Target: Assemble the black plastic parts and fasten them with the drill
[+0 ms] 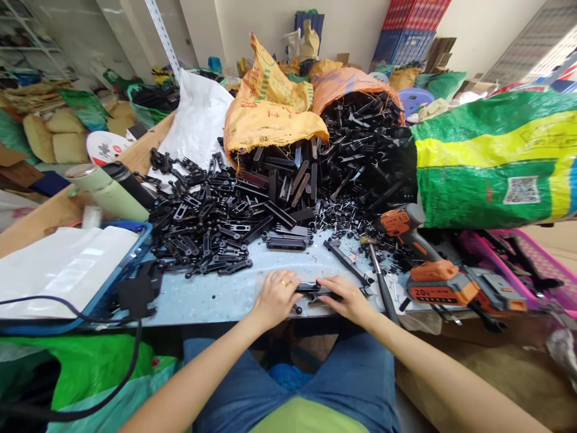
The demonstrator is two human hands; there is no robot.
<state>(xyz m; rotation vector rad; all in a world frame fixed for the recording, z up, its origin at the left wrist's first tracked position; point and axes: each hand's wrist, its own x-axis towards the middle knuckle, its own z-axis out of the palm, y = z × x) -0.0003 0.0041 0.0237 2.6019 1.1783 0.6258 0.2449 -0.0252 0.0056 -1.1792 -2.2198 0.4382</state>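
Near the front edge of the blue-grey table (180,296), my left hand (277,294) and my right hand (345,296) hold a small dark metal part (309,287) between them. Fingers of each hand are closed on its two ends. A black ball-ended piece (297,309) lies just below my left fingers. Behind my hands sits a black multi-part tool (287,240), and a long black bar (347,262) lies slanted beyond my right hand. To the right rests a hammer (382,279) with a dark handle.
An orange and grey cordless drill (433,270) lies at the right, before a pink basket (536,252). Black parts (202,210) are heaped behind, with small screws (338,213), a yellow sack (270,123) and a green sack (487,162). A blue tray (144,231) stands left.
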